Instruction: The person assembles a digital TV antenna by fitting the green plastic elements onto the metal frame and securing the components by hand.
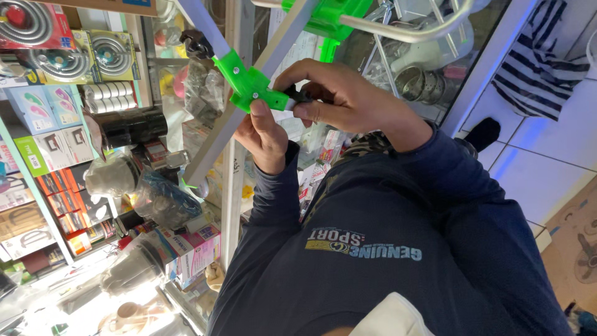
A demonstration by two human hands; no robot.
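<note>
Both hands (292,118) on green joint (252,87), grey bars (217,134) crossing diagonally.

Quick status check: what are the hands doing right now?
Left hand steadies green joint. Right hand pinches small dark part against it. Grey bars cross there. Nothing in the way.

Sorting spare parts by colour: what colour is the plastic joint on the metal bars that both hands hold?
Bright green joint, clearest in the head view.

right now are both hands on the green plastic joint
Yes, the left hand presses its thumb on the green plastic joint while the right hand pinches its end.
</note>
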